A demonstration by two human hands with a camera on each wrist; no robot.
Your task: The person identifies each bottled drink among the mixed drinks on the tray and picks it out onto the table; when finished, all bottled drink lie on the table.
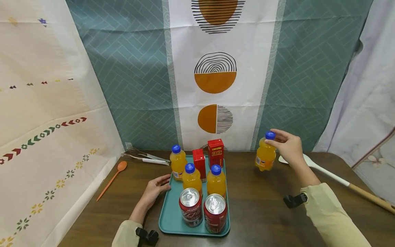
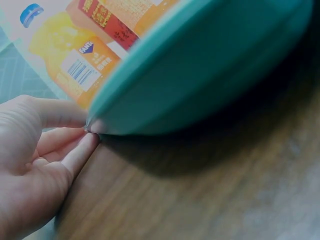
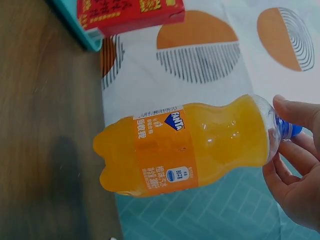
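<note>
My right hand pinches an orange soda bottle by its neck, just under the blue cap. The bottle hangs upright over the right part of the table; its Fanta label faces the right wrist camera. At the teal tray, my left hand grips the left rim between thumb and fingers. On that tray stand three more orange soda bottles, two red juice boxes at the back, and two red cola cans at the front.
Left of the tray lie an orange spoon and, farther back, a whisk and white-handled tongs. A white spatula with a wooden handle lies behind my right forearm. Hanging cloth borders the table's back.
</note>
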